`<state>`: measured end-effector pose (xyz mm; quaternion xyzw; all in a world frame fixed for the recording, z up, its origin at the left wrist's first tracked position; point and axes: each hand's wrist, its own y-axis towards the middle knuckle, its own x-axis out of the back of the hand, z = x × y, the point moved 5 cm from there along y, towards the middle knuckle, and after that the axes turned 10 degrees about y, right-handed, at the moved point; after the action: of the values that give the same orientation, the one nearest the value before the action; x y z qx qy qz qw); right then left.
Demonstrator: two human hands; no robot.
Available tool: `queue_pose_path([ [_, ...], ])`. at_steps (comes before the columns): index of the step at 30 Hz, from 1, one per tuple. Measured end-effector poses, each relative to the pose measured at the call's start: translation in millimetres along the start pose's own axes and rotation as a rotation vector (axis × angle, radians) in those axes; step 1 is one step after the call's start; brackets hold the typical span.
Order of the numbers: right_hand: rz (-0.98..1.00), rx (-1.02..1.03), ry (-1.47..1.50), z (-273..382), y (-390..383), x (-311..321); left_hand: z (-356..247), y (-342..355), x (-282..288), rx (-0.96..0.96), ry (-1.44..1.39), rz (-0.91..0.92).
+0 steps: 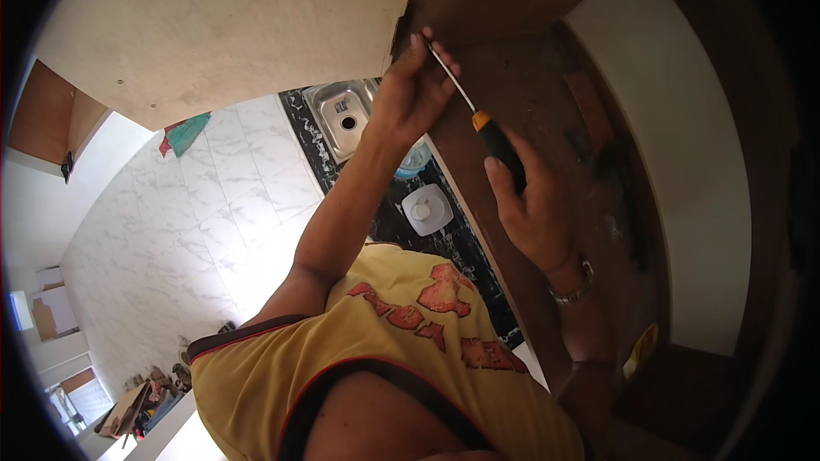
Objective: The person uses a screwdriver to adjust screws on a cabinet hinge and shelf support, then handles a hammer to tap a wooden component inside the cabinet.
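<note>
My right hand (534, 205) is wrapped round the dark handle of a screwdriver (495, 143) with an orange collar. Its thin metal shaft slants up and left to the fingers of my left hand (412, 94). There my thumb and forefinger close about the shaft's tip, while the other fingers curl loosely behind it. Whether a screw sits at the tip is hidden by the fingers. Just beyond them is the edge of a pale wooden door panel (248, 17), with a small dark fitting (398, 34) on it, probably a hinge. Both hands are at the opening of a brown cabinet (504, 68).
Below lies a black marbled counter (461, 243) with a steel sink (320, 124), a white square dish (440, 209) and a bluish plastic item (413, 160). Dark objects lie inside the cabinet. A green and red cloth (184, 135) is on the tiled floor (231, 179).
</note>
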<state>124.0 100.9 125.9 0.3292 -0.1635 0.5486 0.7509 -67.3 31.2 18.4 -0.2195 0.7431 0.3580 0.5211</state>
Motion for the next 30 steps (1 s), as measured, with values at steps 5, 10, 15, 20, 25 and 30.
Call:
queue_pose_path([
  [5, 0.035, -0.142, 0.056, -8.7, 12.4, -13.6, -3.6, 14.0, 4.9, -0.114, -0.172, -0.007],
  [10, 0.004, -0.047, 0.095, -18.4, 13.1, -21.1, -2.8, 15.6, 0.1, -0.104, -0.235, 0.004],
  [15, 0.024, -0.079, 0.112, -16.8, 14.9, -19.1, -4.5, 15.7, 0.9, -0.104, -0.247, -0.004],
  [20, 0.011, -0.059, 0.067, -19.6, 15.1, -18.7, -5.5, 15.3, -0.7, -0.127, -0.218, -0.006],
  [25, 0.048, -0.138, 0.107, -13.8, 16.6, -15.7, -4.2, 13.5, -1.3, -0.16, -0.191, -0.011],
  [30, 0.002, -0.012, 0.069, -17.1, 12.6, -15.8, -1.8, 10.7, -5.3, -0.137, -0.251, 0.042],
])
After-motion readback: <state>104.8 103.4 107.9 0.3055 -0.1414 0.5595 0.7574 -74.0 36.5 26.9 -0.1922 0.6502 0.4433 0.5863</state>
